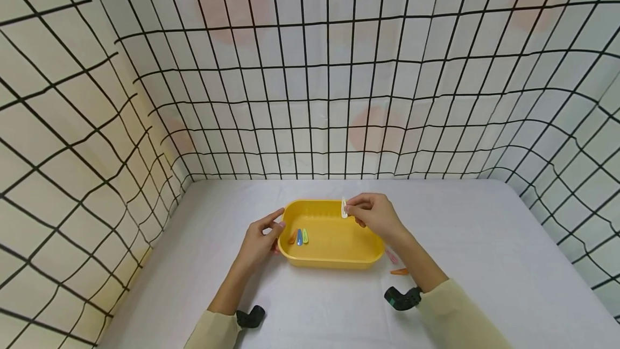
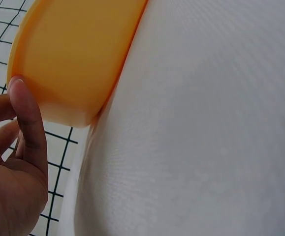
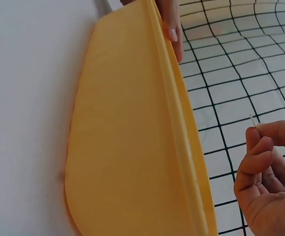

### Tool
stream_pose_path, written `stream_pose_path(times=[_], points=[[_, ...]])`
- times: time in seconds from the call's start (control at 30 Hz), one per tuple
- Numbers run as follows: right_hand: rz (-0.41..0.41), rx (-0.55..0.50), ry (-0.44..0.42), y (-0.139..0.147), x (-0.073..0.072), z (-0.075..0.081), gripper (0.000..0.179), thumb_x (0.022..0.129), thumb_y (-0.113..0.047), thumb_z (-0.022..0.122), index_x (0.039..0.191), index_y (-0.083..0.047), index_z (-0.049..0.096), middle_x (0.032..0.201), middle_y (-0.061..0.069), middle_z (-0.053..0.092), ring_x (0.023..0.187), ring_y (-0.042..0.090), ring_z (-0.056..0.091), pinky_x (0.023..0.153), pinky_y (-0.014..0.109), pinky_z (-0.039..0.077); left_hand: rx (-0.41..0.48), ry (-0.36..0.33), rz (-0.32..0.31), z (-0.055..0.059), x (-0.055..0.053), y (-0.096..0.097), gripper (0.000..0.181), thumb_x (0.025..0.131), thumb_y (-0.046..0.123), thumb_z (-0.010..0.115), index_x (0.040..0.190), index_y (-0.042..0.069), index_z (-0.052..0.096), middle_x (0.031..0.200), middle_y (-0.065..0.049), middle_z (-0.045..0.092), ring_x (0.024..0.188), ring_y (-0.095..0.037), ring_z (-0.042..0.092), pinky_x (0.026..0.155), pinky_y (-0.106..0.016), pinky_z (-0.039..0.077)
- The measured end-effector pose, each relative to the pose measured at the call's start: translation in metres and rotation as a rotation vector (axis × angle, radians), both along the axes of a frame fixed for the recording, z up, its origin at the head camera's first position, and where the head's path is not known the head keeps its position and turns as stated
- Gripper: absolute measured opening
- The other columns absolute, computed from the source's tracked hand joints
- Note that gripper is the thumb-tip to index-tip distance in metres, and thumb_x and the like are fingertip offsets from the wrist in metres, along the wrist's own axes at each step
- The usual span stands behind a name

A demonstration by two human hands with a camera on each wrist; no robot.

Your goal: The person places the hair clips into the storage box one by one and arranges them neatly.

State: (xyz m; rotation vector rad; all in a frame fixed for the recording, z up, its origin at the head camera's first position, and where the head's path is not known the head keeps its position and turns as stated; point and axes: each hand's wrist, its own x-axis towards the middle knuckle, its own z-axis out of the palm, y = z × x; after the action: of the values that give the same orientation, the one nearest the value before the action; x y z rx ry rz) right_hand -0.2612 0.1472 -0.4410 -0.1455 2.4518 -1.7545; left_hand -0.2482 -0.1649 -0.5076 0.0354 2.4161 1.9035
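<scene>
A yellow tray (image 1: 334,264) stands on the white table, with an orange hair clip (image 1: 293,237), a blue hair clip (image 1: 300,237) and a green hair clip (image 1: 305,236) lying side by side in its left part. My left hand (image 1: 258,241) holds the tray's left end, the thumb at the rim in the left wrist view. Above the tray's far right part, my right hand (image 1: 378,214) pinches a white snap hair clip (image 1: 344,208) between thumb and forefinger. Only its thin edge shows in the right wrist view.
Right of the tray, partly covered by my right forearm, lie a pink hair clip (image 1: 391,256) and another orange hair clip (image 1: 399,272). White cloth with a black grid (image 1: 315,85) hangs behind the table (image 1: 484,263) and along both sides.
</scene>
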Motion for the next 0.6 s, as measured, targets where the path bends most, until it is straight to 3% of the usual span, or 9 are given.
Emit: stream_pose_path(times=[0.6], points=[[-0.005, 0.037, -0.102, -0.048, -0.008, -0.009, 0.013, 0.095, -0.017, 0.073, 0.101, -0.005, 0.076, 0.096, 0.018, 0.075, 0.067, 0.016, 0.055, 0.062, 0.023, 0.049, -0.003, -0.002, 0.000, -0.001, 0.000, -0.001, 0.045, 0.100, 0.026, 0.068, 0.145, 0.025, 0.061, 0.101, -0.015, 0.063, 0.050, -0.017, 0.055, 0.049, -0.022, 0.055]])
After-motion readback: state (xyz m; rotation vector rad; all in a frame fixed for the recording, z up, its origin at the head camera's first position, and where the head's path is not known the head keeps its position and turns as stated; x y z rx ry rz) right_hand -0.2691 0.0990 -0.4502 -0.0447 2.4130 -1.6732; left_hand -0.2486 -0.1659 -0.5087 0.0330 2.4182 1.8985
